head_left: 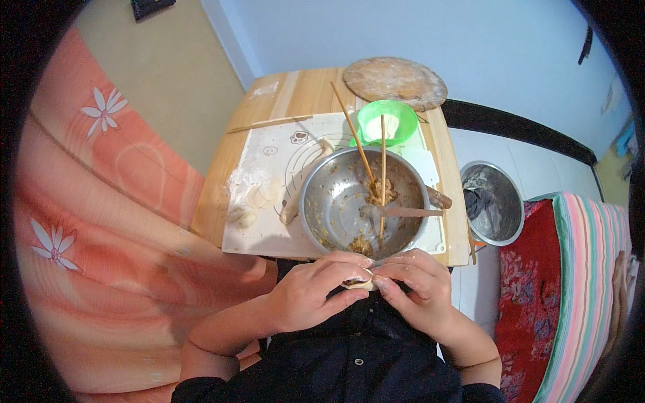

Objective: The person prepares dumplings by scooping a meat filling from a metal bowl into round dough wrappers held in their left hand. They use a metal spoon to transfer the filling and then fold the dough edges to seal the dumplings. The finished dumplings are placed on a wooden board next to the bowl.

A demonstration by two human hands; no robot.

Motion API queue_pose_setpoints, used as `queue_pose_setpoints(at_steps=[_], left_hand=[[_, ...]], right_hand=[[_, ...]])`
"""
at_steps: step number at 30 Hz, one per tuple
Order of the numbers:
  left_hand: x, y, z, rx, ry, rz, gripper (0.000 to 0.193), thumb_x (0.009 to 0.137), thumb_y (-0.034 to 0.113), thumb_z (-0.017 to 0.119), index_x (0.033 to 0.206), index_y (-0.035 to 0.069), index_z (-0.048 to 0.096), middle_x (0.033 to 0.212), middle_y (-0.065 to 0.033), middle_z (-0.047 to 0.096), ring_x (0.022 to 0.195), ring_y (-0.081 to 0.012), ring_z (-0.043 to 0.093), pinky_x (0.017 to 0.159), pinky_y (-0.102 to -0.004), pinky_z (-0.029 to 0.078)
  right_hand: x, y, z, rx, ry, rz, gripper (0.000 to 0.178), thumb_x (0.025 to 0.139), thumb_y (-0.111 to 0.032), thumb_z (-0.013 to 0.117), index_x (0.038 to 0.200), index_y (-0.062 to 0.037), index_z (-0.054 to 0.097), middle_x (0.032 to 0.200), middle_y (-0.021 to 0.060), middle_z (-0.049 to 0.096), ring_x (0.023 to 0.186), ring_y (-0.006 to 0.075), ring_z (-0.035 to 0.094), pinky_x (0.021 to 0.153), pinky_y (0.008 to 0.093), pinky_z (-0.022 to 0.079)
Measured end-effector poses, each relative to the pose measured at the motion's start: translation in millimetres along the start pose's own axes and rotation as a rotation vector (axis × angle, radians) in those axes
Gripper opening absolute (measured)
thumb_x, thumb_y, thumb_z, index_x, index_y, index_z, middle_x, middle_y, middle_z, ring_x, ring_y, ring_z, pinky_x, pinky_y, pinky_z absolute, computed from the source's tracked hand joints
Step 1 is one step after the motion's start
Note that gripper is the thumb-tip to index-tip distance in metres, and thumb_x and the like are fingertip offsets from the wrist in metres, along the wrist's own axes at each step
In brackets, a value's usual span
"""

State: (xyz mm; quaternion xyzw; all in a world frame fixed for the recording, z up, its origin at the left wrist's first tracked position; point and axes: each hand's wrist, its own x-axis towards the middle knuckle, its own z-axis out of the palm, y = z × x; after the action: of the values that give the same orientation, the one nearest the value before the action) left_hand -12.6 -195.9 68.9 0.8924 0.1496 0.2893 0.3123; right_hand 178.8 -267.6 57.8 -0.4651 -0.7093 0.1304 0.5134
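Just in front of my body, both hands pinch a small dumpling (361, 282) of pale dough, with dark filling showing at its open edge. My left hand (316, 287) cups it from the left, and my right hand (422, 285) presses its right end between thumb and fingers. Flour whitens the fingers. Right beyond them stands a steel bowl (316, 225) with some brown filling (361, 245) stuck inside. Two chopsticks (354, 134) and a flat-handled utensil (413, 212) lean in the bowl. Flattened dough rounds (263, 195) lie left of the bowl.
A floured white mat (245, 238) covers much of the wooden table (457, 235). A green bowl of flour (384, 123) and a round wooden board (396, 80) sit at the back. A metal basin (514, 211) stands right of the table; an orange curtain (148, 295) hangs left.
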Motion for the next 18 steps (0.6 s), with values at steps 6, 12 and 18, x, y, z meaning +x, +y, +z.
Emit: queue_pose_setpoints(at_steps=[6, 12, 18], left_hand=[[2, -3, 2, -0.042, -0.027, -0.021, 0.035, 0.081, 0.014, 0.069, 0.109, 0.002, 0.051, 0.114, -0.0144, 0.057, 0.104, -0.0296, 0.059, 0.084, -0.0356, 0.050], [-1, -1, 35, -0.817, 0.294, -0.328, 0.043, 0.087, 0.010, 0.063, 0.125, 0.000, 0.043, 0.119, -0.0107, 0.056, 0.112, -0.0181, 0.054, 0.094, -0.0333, 0.043], [-12, -22, 48, -0.715, 0.073, -0.524, 0.039, 0.090, 0.008, 0.058, 0.127, 0.002, 0.047, 0.118, -0.0041, 0.057, 0.105, -0.0098, 0.053, 0.092, -0.0273, 0.043]], right_hand=[[-12, 6, 7, 0.115, 0.090, 0.118, 0.009, 0.078, -0.002, 0.067, 0.087, -0.0020, 0.065, 0.085, 0.0104, 0.065, 0.077, 0.0221, 0.063, 0.067, 0.0306, 0.050], [-23, 14, 27, 0.285, 0.303, 0.230, 0.009, 0.080, -0.001, 0.066, 0.089, -0.0002, 0.063, 0.088, 0.0108, 0.064, 0.077, 0.0212, 0.061, 0.069, 0.0297, 0.049], [-26, 23, 26, 0.115, 0.189, 0.140, 0.018, 0.077, -0.004, 0.070, 0.095, -0.0006, 0.064, 0.091, 0.0117, 0.064, 0.083, 0.0214, 0.063, 0.073, 0.0319, 0.051]])
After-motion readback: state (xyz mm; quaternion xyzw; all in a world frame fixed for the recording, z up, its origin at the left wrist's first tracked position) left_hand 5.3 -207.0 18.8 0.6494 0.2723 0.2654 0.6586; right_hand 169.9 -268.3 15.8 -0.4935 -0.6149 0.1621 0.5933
